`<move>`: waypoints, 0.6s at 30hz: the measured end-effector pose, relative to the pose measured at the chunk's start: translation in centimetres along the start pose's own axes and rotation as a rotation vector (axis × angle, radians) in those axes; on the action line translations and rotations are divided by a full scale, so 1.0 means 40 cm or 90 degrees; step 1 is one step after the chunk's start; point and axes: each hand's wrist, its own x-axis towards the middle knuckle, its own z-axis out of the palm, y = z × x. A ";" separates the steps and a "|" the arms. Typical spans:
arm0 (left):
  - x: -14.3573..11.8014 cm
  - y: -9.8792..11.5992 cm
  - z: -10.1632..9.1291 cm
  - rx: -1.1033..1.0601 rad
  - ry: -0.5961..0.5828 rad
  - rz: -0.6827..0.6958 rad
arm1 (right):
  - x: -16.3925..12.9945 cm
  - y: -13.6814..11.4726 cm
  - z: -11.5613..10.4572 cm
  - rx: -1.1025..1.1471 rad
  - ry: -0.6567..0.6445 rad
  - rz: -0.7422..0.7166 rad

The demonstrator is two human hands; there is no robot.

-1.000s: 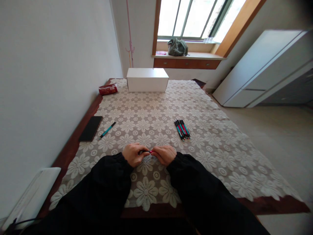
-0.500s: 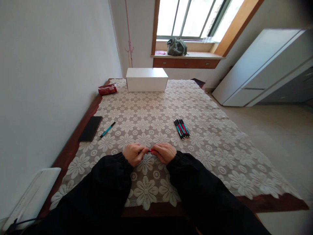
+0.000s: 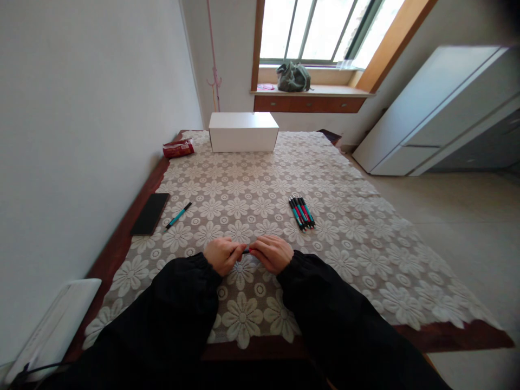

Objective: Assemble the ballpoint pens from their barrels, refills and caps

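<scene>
Near the front of the table, my left hand [image 3: 224,255] and my right hand [image 3: 271,252] pinch the two ends of a small pen [image 3: 246,251]. Only a short dark stretch of it shows between the fingers, with a bit of red at the right fingertips; the rest is hidden. Ahead and to the right lies a row of several pens [image 3: 301,213], teal and red with black ends. A single teal and black pen piece [image 3: 179,215] rests to the left of my hands.
A dark flat phone-like slab [image 3: 150,214] lies at the left table edge. Farther back are a red packet [image 3: 179,148] and a white box [image 3: 244,135]. A floral lace cloth [image 3: 244,319] covers the table. A white device [image 3: 57,325] stands at lower left.
Between my fingertips, less red and more of the dark part of the pen now shows. Both hands stay nearly in place; the other things have not moved.
</scene>
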 end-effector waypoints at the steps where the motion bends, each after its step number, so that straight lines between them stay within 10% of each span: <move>1: 0.001 0.000 0.000 0.008 0.004 -0.001 | 0.000 0.001 0.001 0.005 -0.003 -0.001; 18: 0.005 0.006 -0.007 -0.019 0.049 0.016 | 0.004 0.000 -0.002 -0.017 0.014 0.026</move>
